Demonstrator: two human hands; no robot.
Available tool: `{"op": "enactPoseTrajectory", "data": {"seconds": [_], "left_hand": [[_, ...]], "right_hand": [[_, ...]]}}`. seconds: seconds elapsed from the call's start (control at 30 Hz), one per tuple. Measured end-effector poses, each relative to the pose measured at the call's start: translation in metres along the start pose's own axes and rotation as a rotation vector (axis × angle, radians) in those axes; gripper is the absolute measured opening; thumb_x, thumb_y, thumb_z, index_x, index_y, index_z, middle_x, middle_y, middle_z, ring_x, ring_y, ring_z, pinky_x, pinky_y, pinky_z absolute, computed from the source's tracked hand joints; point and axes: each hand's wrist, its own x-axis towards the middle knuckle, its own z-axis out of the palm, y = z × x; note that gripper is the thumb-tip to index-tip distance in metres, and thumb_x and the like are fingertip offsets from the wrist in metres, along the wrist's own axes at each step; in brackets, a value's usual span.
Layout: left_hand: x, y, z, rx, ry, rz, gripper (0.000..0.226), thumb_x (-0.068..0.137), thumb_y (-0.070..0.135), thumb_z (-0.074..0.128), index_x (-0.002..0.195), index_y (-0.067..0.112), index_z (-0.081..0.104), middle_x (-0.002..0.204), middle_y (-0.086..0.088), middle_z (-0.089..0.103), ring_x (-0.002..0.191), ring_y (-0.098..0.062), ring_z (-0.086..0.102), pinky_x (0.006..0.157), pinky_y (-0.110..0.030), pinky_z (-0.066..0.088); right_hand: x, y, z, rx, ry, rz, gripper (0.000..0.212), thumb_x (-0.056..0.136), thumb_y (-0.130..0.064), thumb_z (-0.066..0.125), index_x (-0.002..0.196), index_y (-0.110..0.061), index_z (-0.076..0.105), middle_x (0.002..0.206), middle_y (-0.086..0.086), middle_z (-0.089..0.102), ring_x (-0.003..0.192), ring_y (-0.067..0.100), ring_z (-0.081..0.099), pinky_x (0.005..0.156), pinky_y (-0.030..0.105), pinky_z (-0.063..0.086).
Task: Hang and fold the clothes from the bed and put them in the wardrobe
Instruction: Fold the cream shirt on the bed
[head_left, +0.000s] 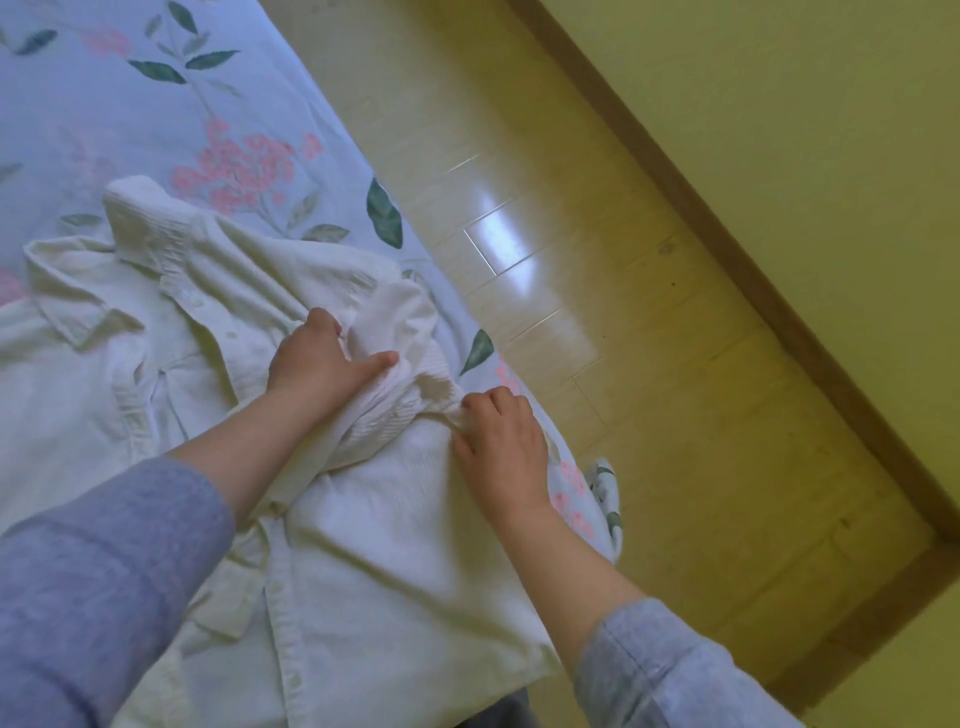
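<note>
A white button-up shirt (218, 332) lies spread on the bed, collar toward the upper left and one sleeve cuff pointing to the far side. My left hand (324, 358) grips a bunched fold of the shirt's sleeve near the bed's right edge, thumb stretched out over the cloth. My right hand (498, 441) pinches the same bunched cloth just to the right of it, fingers curled into the fabric. Both forearms wear grey-blue sleeves.
The bed (104, 119) has a pale blue sheet with pink flowers and green leaves; its edge runs diagonally from top centre to lower right. Beyond it is a glossy tiled floor (597, 322) and a wall with a brown skirting board (727, 249).
</note>
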Motion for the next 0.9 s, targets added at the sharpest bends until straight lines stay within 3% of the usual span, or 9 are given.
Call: {"op": "enactPoseTrajectory", "data": {"seconds": [0.07,0.13,0.27,0.4,0.47,0.57,0.63,0.73,0.9], "left_hand": [[0.005,0.0,-0.004,0.069,0.017,0.071,0.048,0.075,0.058,0.07,0.091,0.014,0.059,0.106,-0.008,0.06,0.109,-0.034,0.052,0.09,-0.041,0.043],[0.008,0.001,-0.001,0.124,-0.004,0.081,0.042,0.075,0.053,0.072,0.087,0.014,0.063,0.109,-0.013,0.057,0.108,-0.035,0.052,0.092,-0.041,0.043],[0.013,-0.001,0.01,0.027,0.012,0.114,0.044,0.079,0.037,0.074,0.108,0.01,0.055,0.116,-0.012,0.055,0.106,-0.031,0.053,0.087,-0.04,0.045],[0.025,0.0,0.005,-0.057,-0.096,0.237,0.063,0.092,0.031,0.06,0.147,0.016,0.034,0.141,-0.01,0.043,0.129,-0.03,0.042,0.107,-0.04,0.035],[0.026,-0.004,0.002,-0.088,-0.131,0.258,0.062,0.096,0.031,0.054,0.151,0.018,0.029,0.144,-0.008,0.04,0.13,-0.026,0.042,0.106,-0.037,0.034],[0.023,-0.014,-0.001,-0.2,-0.036,0.202,0.054,0.095,0.032,0.056,0.144,0.017,0.039,0.121,-0.008,0.055,0.11,-0.025,0.054,0.091,-0.035,0.042],[0.02,-0.018,-0.004,-0.26,-0.04,0.102,0.054,0.093,0.037,0.058,0.139,0.015,0.041,0.104,-0.004,0.06,0.096,-0.022,0.056,0.081,-0.033,0.044],[0.012,-0.024,-0.008,-0.203,-0.172,0.03,0.05,0.09,0.041,0.061,0.128,0.011,0.051,0.108,-0.003,0.058,0.102,-0.023,0.056,0.08,-0.03,0.041],[0.001,-0.028,-0.011,-0.274,-0.229,0.1,0.017,0.086,0.027,0.067,0.088,0.01,0.065,0.076,-0.001,0.054,0.08,-0.024,0.057,0.068,-0.029,0.039]], "right_hand": [[0.012,0.001,0.0,-0.029,-0.073,-0.022,0.017,0.09,-0.017,0.051,0.099,-0.013,0.064,0.102,0.003,0.059,0.097,0.026,0.05,0.074,0.033,0.035],[0.018,0.008,-0.003,-0.058,-0.094,-0.003,0.019,0.092,-0.019,0.047,0.094,-0.013,0.065,0.095,0.003,0.061,0.092,0.025,0.053,0.071,0.034,0.037],[0.018,0.025,-0.01,0.06,-0.008,0.169,0.013,0.089,-0.019,0.053,0.082,-0.011,0.06,0.08,0.003,0.057,0.076,0.026,0.053,0.061,0.034,0.034],[0.028,0.02,-0.012,0.152,-0.098,0.341,0.014,0.09,-0.016,0.053,0.076,-0.015,0.054,0.079,0.003,0.058,0.073,0.023,0.05,0.059,0.029,0.03],[0.035,0.013,-0.014,0.137,-0.144,0.348,0.01,0.089,-0.012,0.05,0.084,-0.011,0.06,0.088,0.008,0.063,0.081,0.028,0.056,0.061,0.03,0.035],[0.038,-0.003,-0.018,0.195,-0.081,0.304,0.029,0.088,-0.013,0.051,0.114,-0.01,0.062,0.109,0.007,0.062,0.102,0.027,0.057,0.08,0.033,0.044],[0.038,-0.016,-0.021,0.266,-0.033,0.274,0.036,0.089,-0.022,0.055,0.124,-0.011,0.058,0.114,0.005,0.06,0.106,0.025,0.057,0.087,0.034,0.045],[0.04,-0.039,-0.025,0.264,-0.071,0.24,0.048,0.087,-0.042,0.061,0.126,-0.014,0.057,0.116,0.001,0.059,0.106,0.02,0.057,0.089,0.036,0.047],[0.05,-0.055,-0.02,0.268,-0.113,0.31,0.024,0.086,-0.022,0.061,0.068,-0.011,0.049,0.066,0.002,0.05,0.067,0.024,0.049,0.055,0.032,0.032]]}}
